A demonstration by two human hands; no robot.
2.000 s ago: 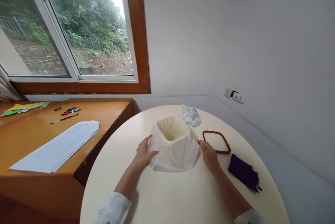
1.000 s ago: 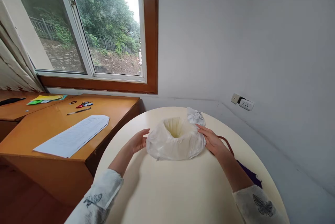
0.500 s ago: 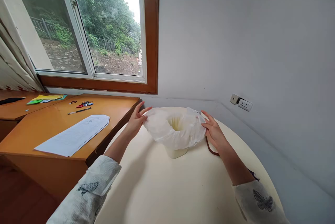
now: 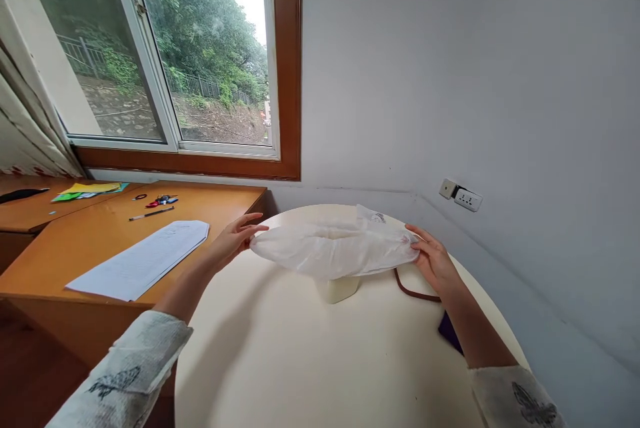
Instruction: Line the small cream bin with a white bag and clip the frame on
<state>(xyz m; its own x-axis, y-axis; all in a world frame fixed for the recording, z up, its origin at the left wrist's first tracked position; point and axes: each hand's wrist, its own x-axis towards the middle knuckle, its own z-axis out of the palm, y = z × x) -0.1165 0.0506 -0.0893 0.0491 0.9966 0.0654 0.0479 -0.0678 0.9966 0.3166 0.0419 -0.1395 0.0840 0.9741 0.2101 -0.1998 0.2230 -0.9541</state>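
A thin white plastic bag [image 4: 333, 255] is stretched sideways over a small cream bin [image 4: 337, 291] standing on the round table. Only the lower part of the bin shows beneath the bag. My left hand [image 4: 235, 240] pinches the bag's left end between thumb and fingers. At the opposite end, my right hand [image 4: 433, 258] grips the bag the same way. Between the hands, the bag's mouth is drawn into a narrow slit, so the inside of the bin is hidden.
The cream round table [image 4: 320, 361] stands against the wall. On it, a brown cord [image 4: 413, 293] and a dark purple item [image 4: 451, 333] lie by my right forearm. A wooden desk [image 4: 220, 198] at left holds papers [image 4: 145, 258], a pen [image 4: 151, 213] and small items.
My hands have moved apart, left hand leftward and right hand rightward. The bag's round opening has flattened into a slit, covering the bin's inside. More of the purple item shows.
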